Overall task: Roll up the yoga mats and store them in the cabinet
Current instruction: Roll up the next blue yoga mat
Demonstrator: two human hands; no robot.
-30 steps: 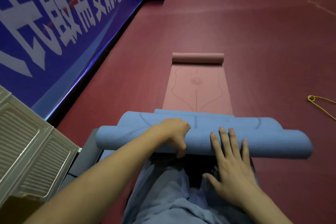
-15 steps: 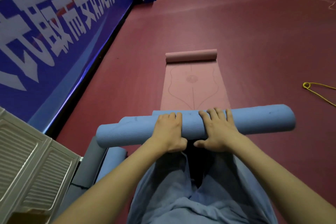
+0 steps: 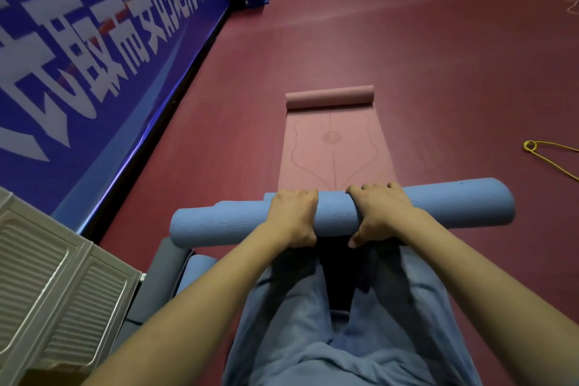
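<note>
Dark red sports flooring (image 3: 438, 78) runs the whole room, with a glossy blue banner wall (image 3: 94, 56) covered in big white characters on the left. Both hands are wrapped round a rolled blue yoga mat (image 3: 238, 222) with a wavy ribbed texture, left hand (image 3: 293, 218) and right hand (image 3: 380, 213) side by side near its middle. Beyond it a pink yoga mat (image 3: 332, 153) lies flat, far end curled into a roll. Ridged beige cabinet (image 3: 56, 291) sits lower left, yellow cord (image 3: 545, 155) off right.
</note>
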